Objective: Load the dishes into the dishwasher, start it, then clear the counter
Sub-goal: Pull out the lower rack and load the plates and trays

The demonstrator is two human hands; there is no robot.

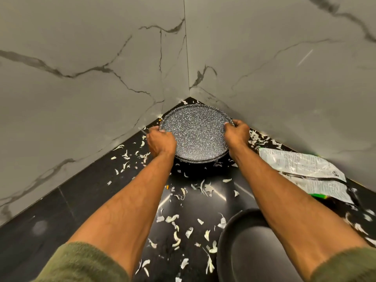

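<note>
A round speckled grey plate (196,132) sits in the far corner of the black counter (85,202), where the two marble walls meet. My left hand (160,142) grips its left rim, fingers curled over the edge. On the right rim my right hand (236,134) holds on the same way. The plate looks slightly raised at its near edge, with shadow under it. A black plate (244,249) lies near the counter's front right, partly hidden under my right forearm.
White vegetable peelings (175,222) are scattered all over the counter. A crumpled printed wrapper (303,169) with a green edge lies at the right against the wall. Marble walls (101,68) close in the corner on both sides.
</note>
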